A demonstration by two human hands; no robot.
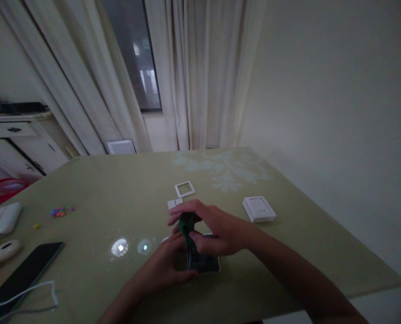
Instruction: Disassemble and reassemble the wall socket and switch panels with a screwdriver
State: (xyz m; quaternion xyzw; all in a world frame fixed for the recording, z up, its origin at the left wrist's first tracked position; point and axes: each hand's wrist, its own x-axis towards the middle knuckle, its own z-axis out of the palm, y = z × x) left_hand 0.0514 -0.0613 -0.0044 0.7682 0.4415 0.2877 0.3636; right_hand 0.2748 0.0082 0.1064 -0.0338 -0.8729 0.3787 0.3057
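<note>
Right hand (215,227) grasps green tool (186,225) over white-rimmed dark unit (207,264), near centre of counter (95,189).
Left hand (171,263) grips unit's left side; its dark interior is too dim to itemise. White socket box (259,209) lies right; red basket (7,182), far left, contents unclear.
</note>
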